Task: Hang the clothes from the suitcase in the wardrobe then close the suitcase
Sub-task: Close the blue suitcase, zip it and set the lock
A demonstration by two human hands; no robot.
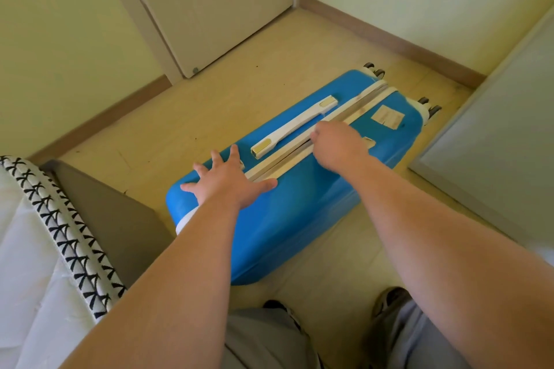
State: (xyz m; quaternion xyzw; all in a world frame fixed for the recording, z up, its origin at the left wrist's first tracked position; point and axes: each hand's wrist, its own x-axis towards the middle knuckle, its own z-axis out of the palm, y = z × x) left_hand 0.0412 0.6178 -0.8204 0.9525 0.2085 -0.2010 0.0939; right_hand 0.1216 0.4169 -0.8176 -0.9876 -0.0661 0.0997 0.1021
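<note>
Beyond a white mattress (pixel 24 249) (black-patterned edging) stands a pale door (pixel 215 9).

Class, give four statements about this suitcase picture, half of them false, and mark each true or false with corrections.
1. The blue hard-shell suitcase lies wide open. False: its halves are together.
2. The left hand rests flat on it, fingers spread. True.
3. The right hand grips the white carry handle. False: it is curled at the pale zip seam beside the handle.
4. The suitcase's wheels are at the end far from the person. True.
</note>
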